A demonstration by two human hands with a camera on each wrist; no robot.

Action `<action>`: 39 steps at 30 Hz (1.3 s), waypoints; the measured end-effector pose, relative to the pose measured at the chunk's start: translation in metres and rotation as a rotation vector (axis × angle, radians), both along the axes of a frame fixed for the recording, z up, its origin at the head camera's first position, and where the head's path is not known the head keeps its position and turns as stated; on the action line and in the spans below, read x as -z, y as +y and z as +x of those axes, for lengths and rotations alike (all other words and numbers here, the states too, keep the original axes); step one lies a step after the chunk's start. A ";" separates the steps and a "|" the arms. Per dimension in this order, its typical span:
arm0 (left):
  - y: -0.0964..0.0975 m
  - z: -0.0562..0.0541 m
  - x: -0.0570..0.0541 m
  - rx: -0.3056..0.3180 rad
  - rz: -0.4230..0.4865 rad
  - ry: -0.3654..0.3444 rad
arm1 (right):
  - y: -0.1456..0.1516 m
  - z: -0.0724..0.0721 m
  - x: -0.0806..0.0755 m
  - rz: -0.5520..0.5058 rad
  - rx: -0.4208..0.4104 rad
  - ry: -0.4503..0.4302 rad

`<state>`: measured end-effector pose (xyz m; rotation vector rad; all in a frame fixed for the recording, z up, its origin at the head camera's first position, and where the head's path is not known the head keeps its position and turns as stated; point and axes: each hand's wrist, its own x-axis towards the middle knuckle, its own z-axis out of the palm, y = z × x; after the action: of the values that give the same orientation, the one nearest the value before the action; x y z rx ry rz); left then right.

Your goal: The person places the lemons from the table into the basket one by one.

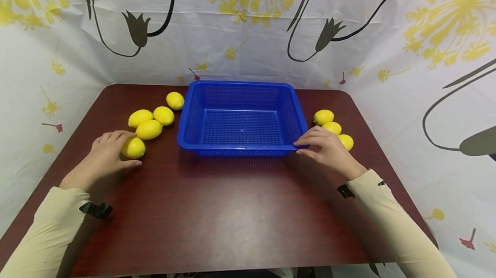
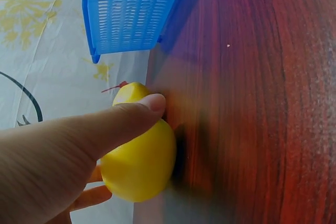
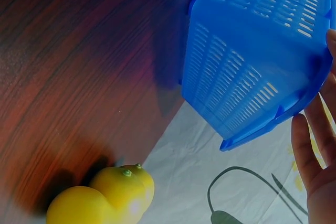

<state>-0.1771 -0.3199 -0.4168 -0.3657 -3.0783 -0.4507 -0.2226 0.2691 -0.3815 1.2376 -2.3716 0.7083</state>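
Observation:
A yellow lemon (image 1: 133, 149) lies on the table between the thumb and fingers of my left hand (image 1: 106, 155). In the left wrist view that lemon (image 2: 139, 169) shows below the straight thumb, with fingertips behind it. My right hand (image 1: 323, 149) holds the near right corner of a blue plastic basket (image 1: 240, 146), fingers over the rim and thumb below it. From the right wrist, the perforated basket wall (image 3: 226, 77) shows with fingers at its rim. Inside, the basket holds nothing.
More lemons (image 1: 149, 130) cluster left of the basket, one (image 1: 175, 100) close to its far left corner. Three lemons (image 1: 332, 128) stand in a row beyond my right hand. The dark red wooden table (image 1: 232, 217) meets a patterned cloth (image 1: 248, 45) at back and sides.

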 end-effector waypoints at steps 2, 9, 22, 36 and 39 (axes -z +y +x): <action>0.000 0.000 0.000 0.007 0.004 0.000 | 0.000 0.000 0.000 -0.002 0.001 -0.001; -0.001 -0.001 0.000 0.016 -0.007 -0.005 | 0.001 0.000 0.000 0.003 0.010 -0.006; 0.000 -0.004 0.003 0.014 -0.018 -0.021 | 0.001 -0.001 0.003 -0.010 0.012 -0.002; 0.000 -0.005 0.003 0.017 -0.034 0.003 | 0.000 0.001 0.002 -0.009 0.029 -0.027; 0.000 -0.005 0.003 0.015 -0.036 0.003 | 0.000 0.001 0.001 -0.007 0.033 -0.030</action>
<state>-0.1820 -0.3200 -0.4199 -0.3901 -3.0861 -0.3955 -0.2213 0.2687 -0.3829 1.1899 -2.4058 0.7287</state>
